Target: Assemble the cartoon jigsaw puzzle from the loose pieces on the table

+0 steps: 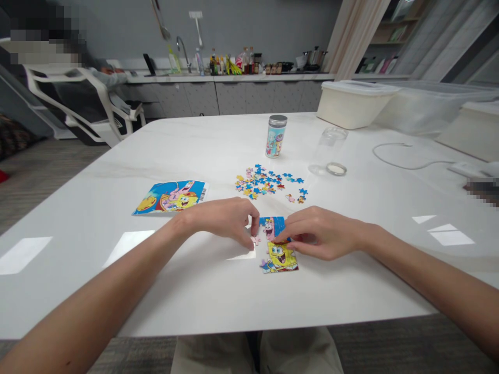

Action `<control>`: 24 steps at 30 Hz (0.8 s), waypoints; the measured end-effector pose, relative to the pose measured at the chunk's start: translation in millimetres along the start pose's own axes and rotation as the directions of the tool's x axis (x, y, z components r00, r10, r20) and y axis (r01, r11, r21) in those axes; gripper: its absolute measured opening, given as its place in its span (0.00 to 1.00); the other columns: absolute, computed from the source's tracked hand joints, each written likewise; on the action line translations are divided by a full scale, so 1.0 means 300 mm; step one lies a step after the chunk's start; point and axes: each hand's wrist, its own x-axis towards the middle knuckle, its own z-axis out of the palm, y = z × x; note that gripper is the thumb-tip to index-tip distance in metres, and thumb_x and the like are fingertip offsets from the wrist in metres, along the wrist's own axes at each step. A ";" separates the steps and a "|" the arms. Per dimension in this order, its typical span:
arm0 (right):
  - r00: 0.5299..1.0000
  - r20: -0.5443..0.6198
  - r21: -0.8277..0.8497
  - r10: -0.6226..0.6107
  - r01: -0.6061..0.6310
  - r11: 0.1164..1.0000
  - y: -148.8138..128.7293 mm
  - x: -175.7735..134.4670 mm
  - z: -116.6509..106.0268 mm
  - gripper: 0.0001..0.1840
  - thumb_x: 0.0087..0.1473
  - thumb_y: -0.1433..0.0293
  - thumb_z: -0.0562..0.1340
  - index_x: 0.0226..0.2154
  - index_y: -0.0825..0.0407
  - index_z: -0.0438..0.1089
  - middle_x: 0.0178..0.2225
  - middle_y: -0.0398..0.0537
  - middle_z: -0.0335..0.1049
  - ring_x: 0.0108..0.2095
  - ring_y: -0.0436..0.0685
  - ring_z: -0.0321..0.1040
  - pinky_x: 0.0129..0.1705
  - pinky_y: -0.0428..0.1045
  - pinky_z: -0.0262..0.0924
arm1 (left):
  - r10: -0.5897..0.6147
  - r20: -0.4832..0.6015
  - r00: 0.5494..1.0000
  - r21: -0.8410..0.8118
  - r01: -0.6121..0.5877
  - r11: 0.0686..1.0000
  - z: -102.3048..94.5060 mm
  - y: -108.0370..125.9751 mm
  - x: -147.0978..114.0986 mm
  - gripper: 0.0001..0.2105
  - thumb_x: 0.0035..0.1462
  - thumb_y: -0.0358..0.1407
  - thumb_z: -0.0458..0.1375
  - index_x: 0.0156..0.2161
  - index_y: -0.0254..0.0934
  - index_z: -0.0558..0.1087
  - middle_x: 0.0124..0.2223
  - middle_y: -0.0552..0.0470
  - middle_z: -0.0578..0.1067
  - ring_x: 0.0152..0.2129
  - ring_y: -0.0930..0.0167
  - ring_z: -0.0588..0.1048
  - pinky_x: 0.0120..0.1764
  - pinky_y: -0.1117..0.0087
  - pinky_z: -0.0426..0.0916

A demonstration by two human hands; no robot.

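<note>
A partly joined jigsaw puzzle (281, 255) with a yellow and a pink cartoon figure lies flat on the white table (195, 296). At its left edge my left hand (234, 221) pinches a small pink puzzle piece (255, 240) between thumb and forefinger. My right hand (322, 232) rests on the puzzle's right side, its fingers bent and touching the assembled pieces. Behind the puzzle is a spread of loose puzzle pieces (267, 182), mostly blue, yellow and pink. A picture card (171, 197) with the same figures lies beyond my left forearm.
Farther back stand a cartoon-printed tin (276, 136) and a clear jar (331, 145), with a round lid (336, 169) beside it. White bins (354, 104) and a cable (405, 167) occupy the right. A person sits in a white chair (70, 98) at the back left.
</note>
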 end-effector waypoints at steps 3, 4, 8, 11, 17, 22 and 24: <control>1.000 0.002 0.007 0.001 -0.001 1.000 -0.002 0.001 -0.001 0.13 0.62 0.68 0.54 0.43 0.55 0.72 0.27 0.46 0.71 0.25 0.48 0.61 0.28 0.44 0.53 | -0.011 -0.011 1.000 0.010 0.011 1.000 0.000 -0.004 -0.002 0.15 0.43 0.43 0.64 0.38 0.42 0.75 0.34 0.55 0.72 0.29 0.72 0.69 0.30 0.74 0.58; 1.000 0.001 0.009 -0.001 0.001 1.000 -0.002 0.002 -0.001 0.13 0.62 0.69 0.55 0.43 0.55 0.72 0.27 0.46 0.71 0.25 0.48 0.61 0.28 0.44 0.53 | -0.015 -0.013 1.000 0.012 0.016 1.000 0.000 -0.003 -0.002 0.15 0.43 0.43 0.64 0.38 0.42 0.75 0.35 0.55 0.72 0.30 0.72 0.69 0.31 0.74 0.58; 1.000 -0.012 0.009 -0.016 0.016 1.000 -0.003 0.002 -0.001 0.13 0.61 0.69 0.55 0.42 0.55 0.72 0.28 0.46 0.72 0.25 0.48 0.61 0.28 0.44 0.54 | -0.026 -0.006 1.000 0.019 0.026 0.999 0.002 0.006 -0.003 0.11 0.46 0.42 0.62 0.36 0.41 0.76 0.35 0.54 0.73 0.27 0.74 0.68 0.29 0.74 0.57; 1.000 -0.010 0.007 -0.014 0.014 1.000 -0.001 0.001 0.000 0.12 0.61 0.70 0.55 0.42 0.55 0.72 0.27 0.46 0.72 0.25 0.48 0.61 0.29 0.44 0.54 | -0.012 -0.013 1.000 0.039 0.013 0.999 0.003 0.018 -0.005 0.11 0.47 0.41 0.61 0.36 0.40 0.77 0.33 0.54 0.73 0.25 0.75 0.67 0.28 0.74 0.57; 1.000 0.015 0.007 0.016 -0.016 1.000 0.002 0.000 0.002 0.13 0.60 0.68 0.56 0.42 0.56 0.73 0.27 0.46 0.71 0.26 0.49 0.62 0.29 0.45 0.54 | 0.044 -0.067 0.997 0.043 -0.041 0.998 0.012 0.034 0.001 0.10 0.48 0.39 0.59 0.35 0.38 0.77 0.29 0.55 0.72 0.23 0.75 0.67 0.27 0.74 0.58; 0.999 0.033 -0.006 0.022 -0.022 1.000 0.003 0.001 0.001 0.13 0.60 0.69 0.56 0.42 0.55 0.73 0.28 0.47 0.71 0.26 0.49 0.62 0.29 0.45 0.54 | 0.035 -0.088 0.996 0.040 -0.031 0.999 0.021 0.037 0.013 0.11 0.48 0.40 0.59 0.36 0.38 0.77 0.28 0.54 0.72 0.24 0.73 0.68 0.26 0.74 0.58; 0.999 0.036 -0.008 0.022 -0.022 1.000 0.003 0.001 0.000 0.12 0.59 0.70 0.56 0.42 0.55 0.73 0.28 0.47 0.71 0.26 0.49 0.62 0.29 0.45 0.53 | 0.042 -0.085 0.995 0.027 -0.040 0.999 0.025 0.036 0.016 0.11 0.47 0.40 0.59 0.36 0.38 0.77 0.28 0.54 0.72 0.24 0.74 0.68 0.26 0.74 0.58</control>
